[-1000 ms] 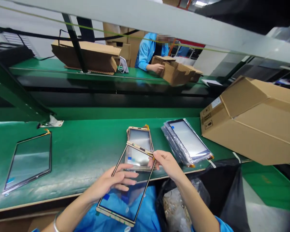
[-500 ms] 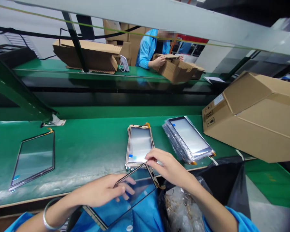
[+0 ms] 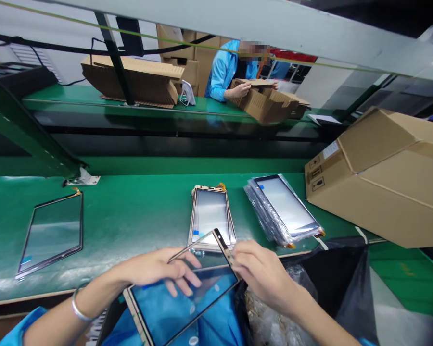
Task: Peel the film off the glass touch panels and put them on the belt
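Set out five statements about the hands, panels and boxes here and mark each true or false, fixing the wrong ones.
1. The left hand and right hand are both at one framed panel. True.
2. A lone panel lies at the bench's right end. False: the lone panel lies toward the left end of the bench.
3. The plastic-wrapped stack lies between the middle stack and the large carton. True.
4. A bracelet circles the right wrist. False: the silver bracelet is on the left one.
5. A co-worker's hand touches a cardboard box. True.
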